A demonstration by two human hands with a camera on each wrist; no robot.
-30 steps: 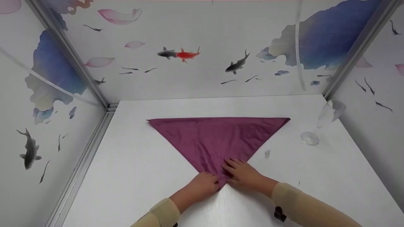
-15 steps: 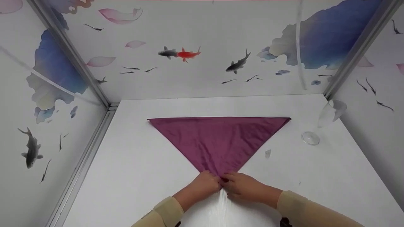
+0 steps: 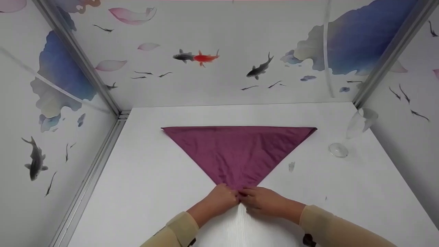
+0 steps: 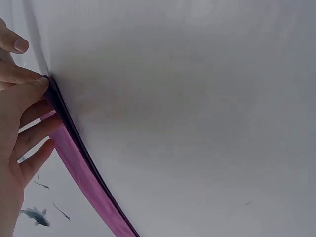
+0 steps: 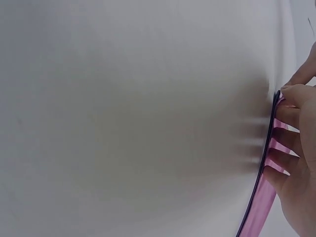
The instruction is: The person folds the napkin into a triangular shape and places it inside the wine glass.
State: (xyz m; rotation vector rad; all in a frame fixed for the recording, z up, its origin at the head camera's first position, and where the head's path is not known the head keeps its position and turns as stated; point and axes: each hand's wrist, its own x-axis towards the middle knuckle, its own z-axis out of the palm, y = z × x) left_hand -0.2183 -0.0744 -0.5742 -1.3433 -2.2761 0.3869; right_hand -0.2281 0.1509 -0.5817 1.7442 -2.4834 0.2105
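A purple cloth napkin (image 3: 236, 151), folded into a triangle, lies with its long edge away from me and its point towards me. At that point my left hand (image 3: 222, 198) pinches the corner; the left wrist view shows the thumb (image 4: 40, 83) pressed on the dark-looking edge, other fingers against the cloth. From the other side my right hand (image 3: 264, 200) holds the same tip. In the right wrist view its thumb (image 5: 294, 93) is at the corner and its fingers spread along the edge of the napkin (image 5: 264, 202). Both hands' fingertips nearly meet, hiding the very tip.
A clear stemmed glass (image 3: 338, 150) stands at the right of the white table (image 3: 154, 192). Small grey marks (image 3: 291, 167) show on the tabletop near the napkin's right side. Printed walls (image 3: 226, 85) with metal-framed corners enclose the table's back and sides.
My right hand has slid from the napkin's lower right part down to its near tip, beside the left hand. The left hand stays at the tip; the napkin keeps its triangle.
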